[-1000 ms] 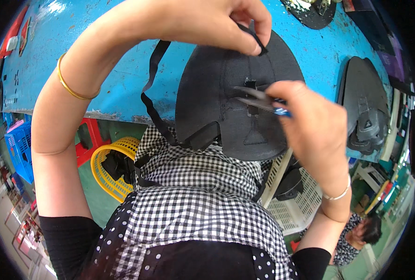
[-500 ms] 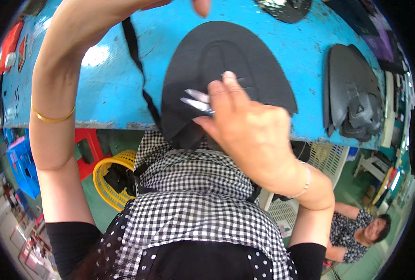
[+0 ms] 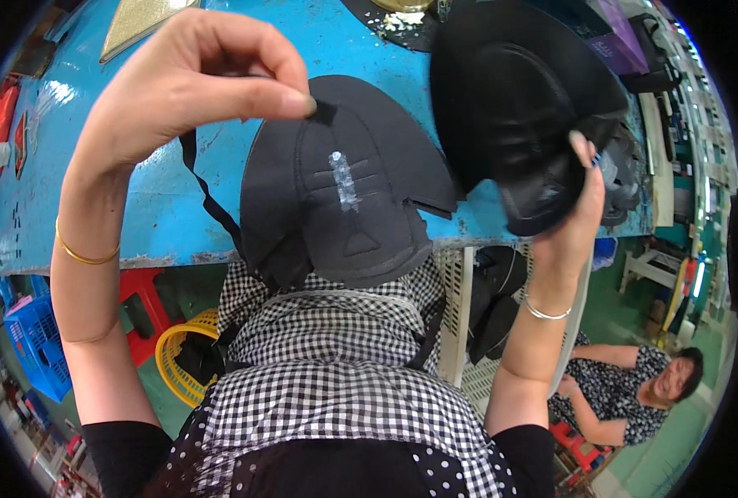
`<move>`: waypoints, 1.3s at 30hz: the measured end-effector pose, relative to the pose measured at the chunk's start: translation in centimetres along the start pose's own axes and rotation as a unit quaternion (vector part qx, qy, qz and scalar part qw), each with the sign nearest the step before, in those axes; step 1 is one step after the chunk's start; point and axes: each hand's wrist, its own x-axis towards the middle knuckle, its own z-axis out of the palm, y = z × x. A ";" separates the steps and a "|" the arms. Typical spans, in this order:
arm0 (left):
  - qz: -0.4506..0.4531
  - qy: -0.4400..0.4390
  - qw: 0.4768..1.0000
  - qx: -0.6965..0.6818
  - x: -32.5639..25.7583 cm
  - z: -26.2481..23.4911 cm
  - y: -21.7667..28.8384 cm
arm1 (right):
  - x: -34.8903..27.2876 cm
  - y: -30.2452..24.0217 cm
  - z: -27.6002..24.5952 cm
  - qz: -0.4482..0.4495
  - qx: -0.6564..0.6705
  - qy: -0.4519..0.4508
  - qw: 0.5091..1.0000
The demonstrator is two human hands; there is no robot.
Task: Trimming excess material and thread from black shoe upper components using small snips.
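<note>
A black oval foam panel (image 3: 386, 158) lies at the table's front edge, with a shiny whitish strip (image 3: 343, 181) down its middle and stitched lines around it. Above its far end my left hand (image 3: 219, 79) is closed, thumb and fingers pinching a small black fabric tab (image 3: 325, 113). My right hand (image 3: 583, 195) grips a black moulded panel (image 3: 518, 100) by its near edge, holding it raised to the right of the foam panel. A small bluish, shiny bit shows by my right fingers; I cannot make out what it is. A narrow black strap (image 3: 203, 187) hangs at the foam panel's left.
The blue worktable (image 3: 161, 216) has a worn front edge. A gold flat piece (image 3: 141, 25) lies at the far left, a round dark mat (image 3: 386, 25) with white crumbs at the back. Below stand a yellow basket (image 3: 168, 353) and a blue crate (image 3: 41, 349). A person (image 3: 626, 386) sits lower right.
The silver blades in my right hand no longer show; that hand has moved right and holds the moulded panel. My left hand has come down into view. The whitish strip now shows.
</note>
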 end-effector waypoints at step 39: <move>0.027 -0.213 0.956 0.200 3.0 2.1 -0.3 | 1.1 2.7 7.6 -0.241 -0.524 -0.502 0.645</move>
